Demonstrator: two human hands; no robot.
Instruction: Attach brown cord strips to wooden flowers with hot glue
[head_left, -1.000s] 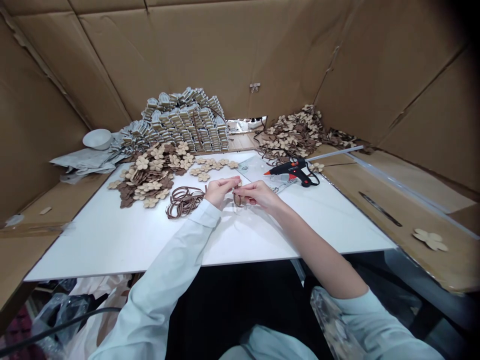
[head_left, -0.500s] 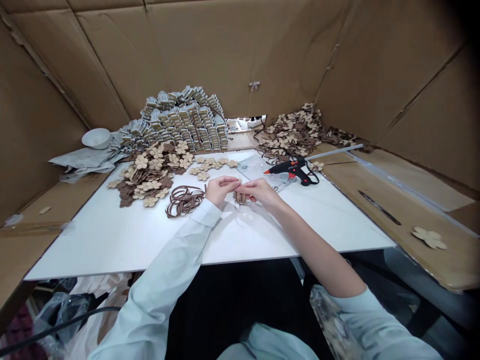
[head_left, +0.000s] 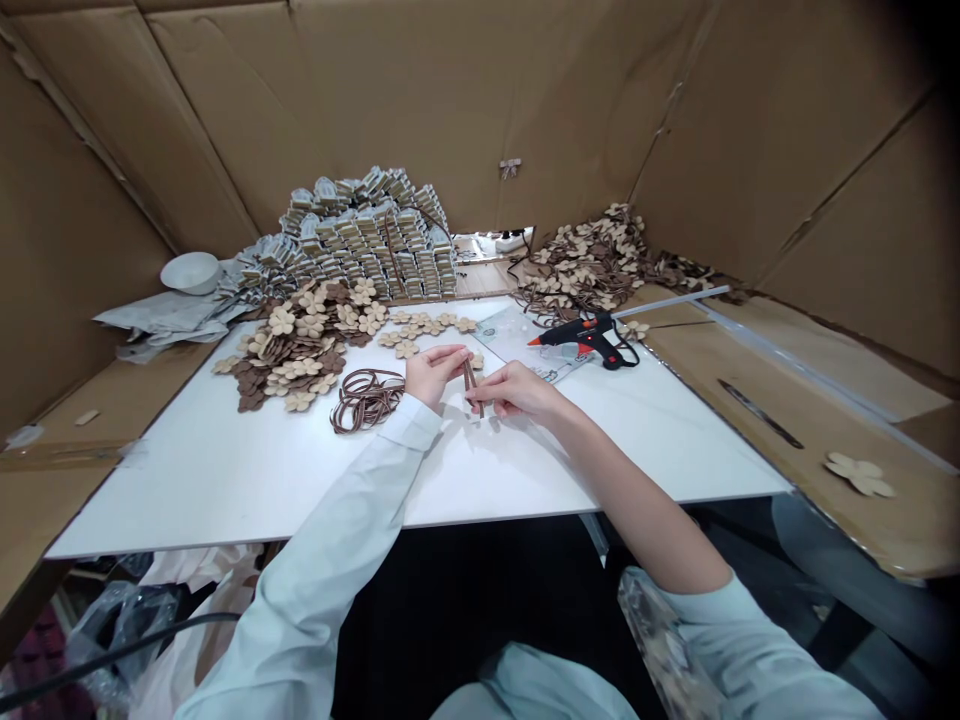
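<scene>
My left hand (head_left: 436, 374) pinches the top of a brown cord (head_left: 469, 376) above the middle of the white board (head_left: 247, 460). Just to the right, my right hand (head_left: 517, 391) grips the cord lower down, with its ends hanging below the fingertips. A coil of brown cord (head_left: 367, 400) lies beside my left wrist. Behind my hands, a small beige flower (head_left: 475, 361) is partly hidden by the fingers. A row of flowers (head_left: 427, 326) lies farther back. The black and orange glue gun (head_left: 589, 340) rests beyond my right hand.
A heap of beige and brown flowers (head_left: 292, 350) sits at the left, before a stack of small wrapped pieces (head_left: 375, 245). Another flower pile (head_left: 589, 260) is at the back right. A white bowl (head_left: 190, 272) stands far left; a pointed tool (head_left: 759, 413) lies on the right cardboard.
The cord, earlier bunched between my hands, now stretches upright between them. My right hand has dropped slightly, and the small flower behind has come into view.
</scene>
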